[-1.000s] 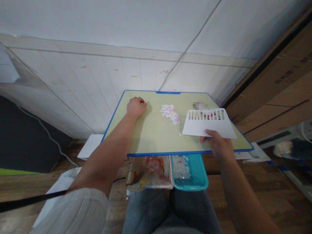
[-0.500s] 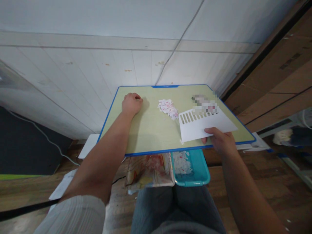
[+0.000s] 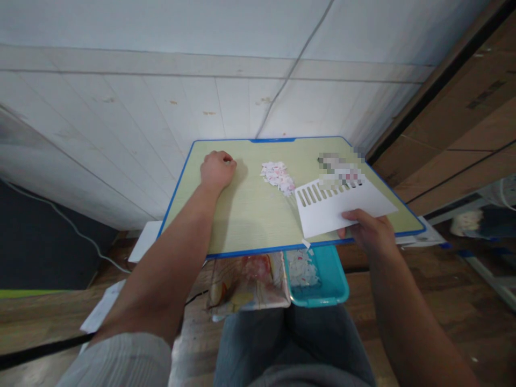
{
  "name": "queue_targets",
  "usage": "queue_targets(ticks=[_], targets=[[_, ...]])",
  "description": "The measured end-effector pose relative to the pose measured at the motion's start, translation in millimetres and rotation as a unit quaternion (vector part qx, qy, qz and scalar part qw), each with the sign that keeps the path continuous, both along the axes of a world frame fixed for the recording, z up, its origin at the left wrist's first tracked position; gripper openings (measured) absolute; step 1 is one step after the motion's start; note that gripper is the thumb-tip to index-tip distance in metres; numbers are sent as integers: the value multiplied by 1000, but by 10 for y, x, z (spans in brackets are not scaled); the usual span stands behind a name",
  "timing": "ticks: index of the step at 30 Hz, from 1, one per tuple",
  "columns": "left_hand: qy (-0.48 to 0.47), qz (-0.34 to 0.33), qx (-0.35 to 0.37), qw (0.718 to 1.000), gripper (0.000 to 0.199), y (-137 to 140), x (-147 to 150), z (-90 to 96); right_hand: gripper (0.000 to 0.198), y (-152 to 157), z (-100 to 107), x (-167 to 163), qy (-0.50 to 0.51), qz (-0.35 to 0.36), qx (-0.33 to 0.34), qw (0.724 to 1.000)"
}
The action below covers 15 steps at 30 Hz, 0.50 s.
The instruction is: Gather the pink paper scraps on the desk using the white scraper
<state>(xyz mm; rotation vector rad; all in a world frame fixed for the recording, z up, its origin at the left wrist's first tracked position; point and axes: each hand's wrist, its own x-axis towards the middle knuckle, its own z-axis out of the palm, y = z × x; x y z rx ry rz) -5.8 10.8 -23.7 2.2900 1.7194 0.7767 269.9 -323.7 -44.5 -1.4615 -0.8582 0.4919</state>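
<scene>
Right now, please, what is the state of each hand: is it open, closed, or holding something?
Left hand: loosely closed over the table; whether it holds anything cannot be told.
Right hand: closed, holding a white slotted card.

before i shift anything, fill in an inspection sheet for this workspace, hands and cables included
Surface: yellow tabletop with a blue rim.
Things: white slotted card at the right side; heap of paper scraps to its left.
Clutter: loose scrap at the front edge, near the card's corner; pixelated patch behind the card, contents unreadable.
Hands: right hand grips the card; left hand curled at the left, whether it holds anything hidden.
Cables: grey cable against the wall; pale cord at far left.
Surroundings: turquoise tub with scraps below the front edge; brown boxes at right.
</scene>
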Motion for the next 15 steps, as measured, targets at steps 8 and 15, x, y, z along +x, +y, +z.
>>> queue_targets(ticks=[8,15], targets=[[4,-25,9,1000,28,-93,34,63,22,26,59,-33,94,29,-11,995],[12,-59,35,998,27,115,159,221,28,69,39,-67,23,0,-10,1000]])
